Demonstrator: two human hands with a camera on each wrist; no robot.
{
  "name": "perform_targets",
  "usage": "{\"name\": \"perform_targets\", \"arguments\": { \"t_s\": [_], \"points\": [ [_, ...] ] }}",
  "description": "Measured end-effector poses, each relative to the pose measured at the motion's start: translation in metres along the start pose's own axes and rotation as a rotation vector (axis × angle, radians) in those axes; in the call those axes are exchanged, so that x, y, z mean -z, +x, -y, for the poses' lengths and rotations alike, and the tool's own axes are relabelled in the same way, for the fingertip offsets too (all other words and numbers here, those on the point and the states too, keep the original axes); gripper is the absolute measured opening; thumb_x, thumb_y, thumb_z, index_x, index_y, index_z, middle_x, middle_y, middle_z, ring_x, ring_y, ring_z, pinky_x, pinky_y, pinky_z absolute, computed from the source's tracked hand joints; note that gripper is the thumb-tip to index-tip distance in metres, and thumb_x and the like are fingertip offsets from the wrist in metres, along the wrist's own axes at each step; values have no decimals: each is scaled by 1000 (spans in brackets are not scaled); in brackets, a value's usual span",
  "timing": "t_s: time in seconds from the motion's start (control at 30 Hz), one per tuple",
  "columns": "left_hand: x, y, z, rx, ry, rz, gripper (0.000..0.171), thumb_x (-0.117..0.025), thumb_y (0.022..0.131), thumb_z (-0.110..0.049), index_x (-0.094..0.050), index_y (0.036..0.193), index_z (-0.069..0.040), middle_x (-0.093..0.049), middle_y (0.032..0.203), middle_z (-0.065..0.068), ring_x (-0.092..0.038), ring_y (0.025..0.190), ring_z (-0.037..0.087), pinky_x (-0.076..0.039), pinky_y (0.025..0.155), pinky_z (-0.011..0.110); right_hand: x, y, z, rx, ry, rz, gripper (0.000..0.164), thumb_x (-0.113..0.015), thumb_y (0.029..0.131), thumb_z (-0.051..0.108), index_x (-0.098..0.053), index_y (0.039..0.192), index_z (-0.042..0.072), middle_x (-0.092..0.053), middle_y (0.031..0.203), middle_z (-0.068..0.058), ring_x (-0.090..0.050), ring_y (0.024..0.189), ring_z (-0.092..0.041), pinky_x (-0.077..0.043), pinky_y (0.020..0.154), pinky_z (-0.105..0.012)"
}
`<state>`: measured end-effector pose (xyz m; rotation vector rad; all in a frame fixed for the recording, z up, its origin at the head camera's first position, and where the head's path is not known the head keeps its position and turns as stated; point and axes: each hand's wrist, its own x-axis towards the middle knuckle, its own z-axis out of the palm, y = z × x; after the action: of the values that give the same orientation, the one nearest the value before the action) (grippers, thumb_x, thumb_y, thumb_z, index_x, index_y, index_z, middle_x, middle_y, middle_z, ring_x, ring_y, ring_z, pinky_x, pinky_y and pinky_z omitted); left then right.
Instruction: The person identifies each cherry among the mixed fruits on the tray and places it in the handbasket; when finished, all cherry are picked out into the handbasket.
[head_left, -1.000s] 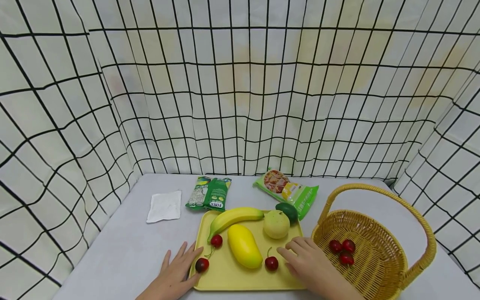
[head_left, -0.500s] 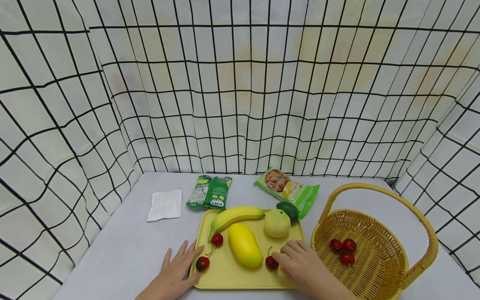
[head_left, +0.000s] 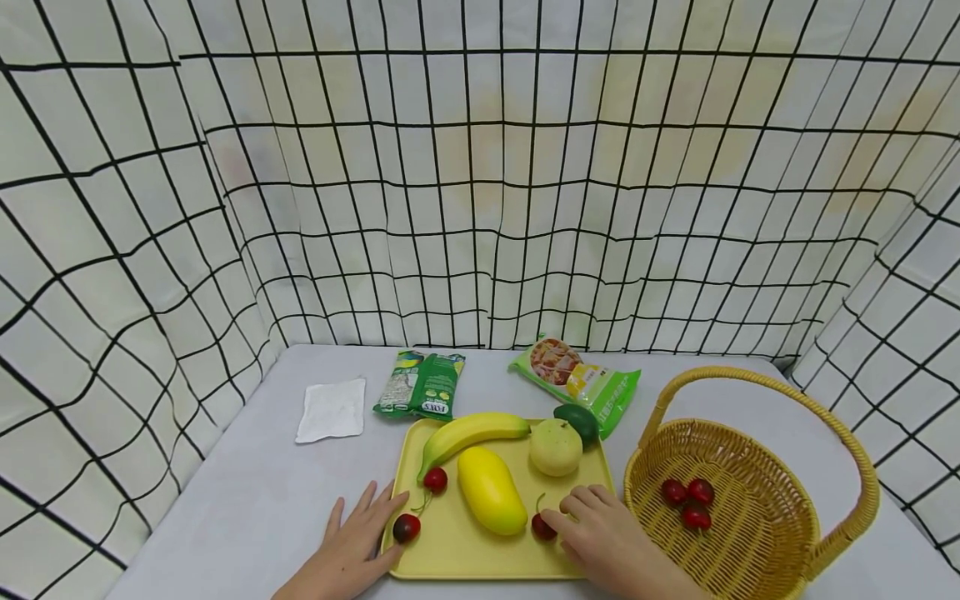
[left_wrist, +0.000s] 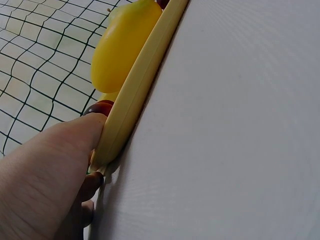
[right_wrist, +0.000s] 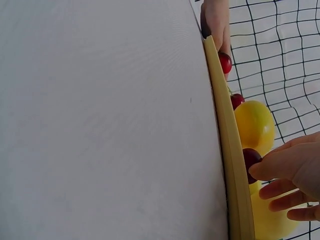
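Toward the near right of a yellow tray (head_left: 457, 554), a dark red cherry (head_left: 543, 528) is set near a large yellow mango (head_left: 492, 492), its thin stem (head_left: 539, 502) pointed toward the far side. By the right hand (head_left: 603, 533) the cherry appears to be pinched, with thumb and forefinger brought against it and the other fingers loosely bent; how firmly it is gripped cannot be told. By the left hand (head_left: 354, 540) nothing is clasped: its fingers are spread and relaxed at the tray's left edge, and the thumb is laid on the rim. Judging by its gloss, the cherry should be found light, firm and rather slippery, and could be rolled away if pressed from one side only. It is best taken across its rounded sides, since the stem could be bent. To the right, three more cherries (head_left: 701, 492) are held in a wicker basket (head_left: 757, 475).
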<state>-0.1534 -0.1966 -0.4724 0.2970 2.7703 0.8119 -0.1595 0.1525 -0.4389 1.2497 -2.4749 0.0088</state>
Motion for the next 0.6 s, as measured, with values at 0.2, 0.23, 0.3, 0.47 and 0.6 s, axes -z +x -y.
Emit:
{"name": "perform_targets", "arguments": {
  "t_s": [0.2,0.23,0.3,0.47,0.6],
  "points": [
    [0,0,1,-8,-10,1,65,-58,84,-46,-41,138,-14,-29,146,14,-10,136,40,8,98,67,-1,1,1,-4,17,12,37,-75,74,19,-61,108,20,-57,86,5,-51,80,-14,-46,79,-33],
    [0,0,1,-10,-9,0,66,-58,83,-46,-41,138,-13,-29,146,14,-10,135,40,8,98,67,-2,2,1,-3,15,11,37,-74,74,18,-61,108,20,-57,86,5,-51,79,-14,-46,79,-33],
    [0,0,1,-13,-6,-4,65,-58,84,-46,-41,138,-14,-29,146,13,-10,136,40,7,98,66,-3,2,2,2,6,2,35,-73,74,18,-61,107,20,-57,85,5,-51,79,-14,-46,78,-32],
    [0,0,1,-12,-1,-4,65,-58,84,-46,-41,137,-13,-29,146,13,-10,136,40,7,98,66,-6,3,3,20,2,-31,29,-72,75,17,-63,102,20,-57,83,6,-51,78,-13,-45,76,-31],
    [-1,2,0,-3,4,2,66,-58,83,-47,-42,137,-13,-29,146,13,-10,136,40,7,98,67,-7,4,3,34,7,-39,27,-72,75,17,-64,100,20,-57,83,6,-51,78,-13,-45,76,-30]
  ]
}}
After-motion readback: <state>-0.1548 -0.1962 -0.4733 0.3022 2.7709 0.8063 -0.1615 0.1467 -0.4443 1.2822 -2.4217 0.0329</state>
